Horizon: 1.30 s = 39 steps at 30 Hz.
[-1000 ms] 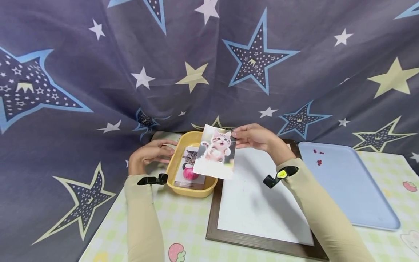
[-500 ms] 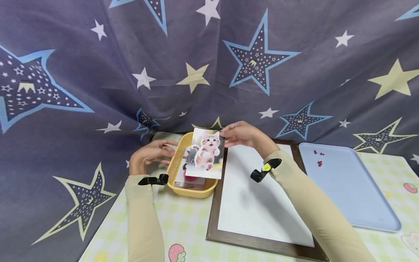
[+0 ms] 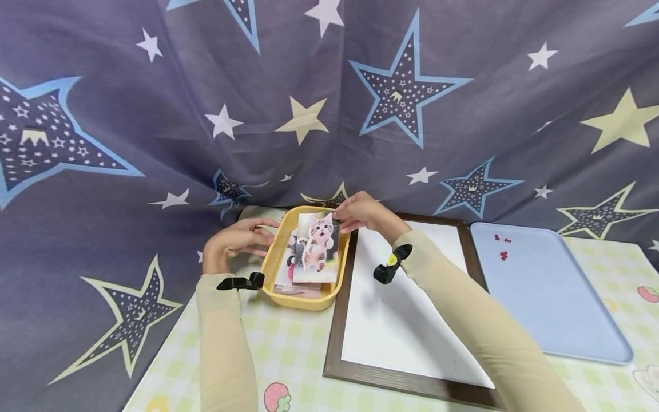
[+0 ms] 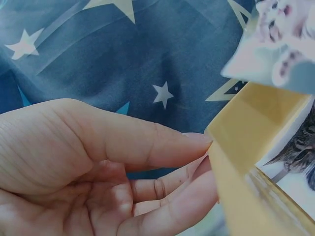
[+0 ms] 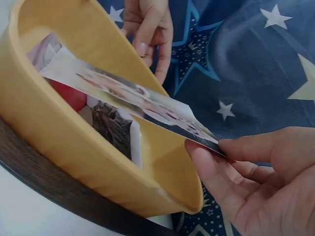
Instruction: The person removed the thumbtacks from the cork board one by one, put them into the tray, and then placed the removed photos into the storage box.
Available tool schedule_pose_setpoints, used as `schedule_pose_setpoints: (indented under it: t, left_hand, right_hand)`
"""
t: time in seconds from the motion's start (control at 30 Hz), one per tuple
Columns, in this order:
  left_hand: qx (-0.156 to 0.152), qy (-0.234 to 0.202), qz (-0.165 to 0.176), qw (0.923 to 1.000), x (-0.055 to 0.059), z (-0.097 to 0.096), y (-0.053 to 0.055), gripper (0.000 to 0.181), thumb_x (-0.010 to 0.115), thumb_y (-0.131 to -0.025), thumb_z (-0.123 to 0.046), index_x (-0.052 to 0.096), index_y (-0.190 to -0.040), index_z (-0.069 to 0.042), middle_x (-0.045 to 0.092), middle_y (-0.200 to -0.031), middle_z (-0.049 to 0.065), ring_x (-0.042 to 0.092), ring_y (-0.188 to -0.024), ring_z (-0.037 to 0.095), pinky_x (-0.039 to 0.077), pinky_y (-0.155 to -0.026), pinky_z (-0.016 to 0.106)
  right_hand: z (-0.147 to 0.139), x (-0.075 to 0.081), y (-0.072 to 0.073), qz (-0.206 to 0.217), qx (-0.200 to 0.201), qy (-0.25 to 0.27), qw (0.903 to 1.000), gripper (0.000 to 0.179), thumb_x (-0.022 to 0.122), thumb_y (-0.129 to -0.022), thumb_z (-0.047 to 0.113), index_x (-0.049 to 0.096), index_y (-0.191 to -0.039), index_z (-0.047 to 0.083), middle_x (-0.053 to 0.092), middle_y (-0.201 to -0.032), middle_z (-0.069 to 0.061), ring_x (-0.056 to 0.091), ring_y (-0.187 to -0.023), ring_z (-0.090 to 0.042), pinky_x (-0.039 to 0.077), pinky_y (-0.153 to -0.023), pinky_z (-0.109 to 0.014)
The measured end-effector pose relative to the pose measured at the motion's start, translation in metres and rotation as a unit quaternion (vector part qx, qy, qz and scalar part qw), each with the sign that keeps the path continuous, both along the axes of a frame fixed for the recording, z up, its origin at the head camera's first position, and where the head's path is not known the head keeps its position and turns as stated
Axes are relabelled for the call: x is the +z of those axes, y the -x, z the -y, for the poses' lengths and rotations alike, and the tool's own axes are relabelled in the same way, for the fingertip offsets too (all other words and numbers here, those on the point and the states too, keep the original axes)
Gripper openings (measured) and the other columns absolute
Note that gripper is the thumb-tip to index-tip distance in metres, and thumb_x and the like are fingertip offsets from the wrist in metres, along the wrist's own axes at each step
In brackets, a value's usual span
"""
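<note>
My right hand (image 3: 364, 212) pinches the upper right corner of a kitten photo (image 3: 315, 252) between thumb and fingers. The photo hangs over a yellow plastic basket (image 3: 329, 302); in the right wrist view it slants, its far end low inside the basket and its held corner raised above the rim. Beneath it lies another photo (image 5: 112, 125) of a tabby cat with a pink ball, partly covered. At the basket's left side, my left hand (image 3: 241, 238) pinches the rim between thumb and fingers, as the thumb (image 4: 197, 139) shows in the left wrist view.
Right of the basket lies a white board (image 3: 412, 326) with a dark brown frame (image 3: 334, 343). Farther right is a blue tray (image 3: 556, 297) with several small red pins (image 3: 504, 256). A star-patterned curtain (image 3: 288, 68) hangs behind the checked tablecloth (image 3: 298, 355).
My right hand has moved left and brought the kitten photo from above the basket's right edge to over the basket, lower down. My left hand stays at the rim.
</note>
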<state>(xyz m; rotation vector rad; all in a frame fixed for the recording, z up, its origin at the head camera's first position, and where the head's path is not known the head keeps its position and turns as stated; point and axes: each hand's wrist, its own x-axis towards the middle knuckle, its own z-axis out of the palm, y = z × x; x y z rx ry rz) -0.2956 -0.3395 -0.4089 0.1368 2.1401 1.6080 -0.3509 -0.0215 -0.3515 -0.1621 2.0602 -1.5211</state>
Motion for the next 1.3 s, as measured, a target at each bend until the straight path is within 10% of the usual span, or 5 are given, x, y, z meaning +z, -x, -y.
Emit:
schedule_pose_setpoints:
  t: [0.8, 1.3]
  left_hand:
    - [0.013, 0.016, 0.006, 0.9998, 0.003, -0.006, -0.001, 0.065, 0.062, -0.094, 0.003, 0.036, -0.154, 0.001, 0.066, -0.105, 0.007, 0.068, -0.096, 0.016, 0.062, -0.084, 0.036]
    - [0.014, 0.023, 0.002, 0.9996, 0.004, -0.004, -0.002, 0.065, 0.062, -0.094, 0.003, 0.037, -0.154, 0.0, 0.065, -0.103, 0.004, 0.068, -0.093, 0.012, 0.062, -0.084, 0.035]
  right_hand:
    - [0.006, -0.03, 0.009, 0.015, -0.052, 0.006, 0.9985, 0.011, 0.067, -0.094, -0.003, 0.067, -0.103, -0.008, 0.066, -0.078, -0.007, 0.066, -0.059, -0.016, 0.063, -0.067, -0.028]
    - [0.013, -0.033, -0.002, -0.068, -0.049, -0.021, 0.9963, 0.021, 0.071, -0.091, -0.002, 0.072, -0.109, -0.012, 0.075, -0.094, -0.019, 0.065, -0.06, -0.014, 0.064, -0.071, -0.031]
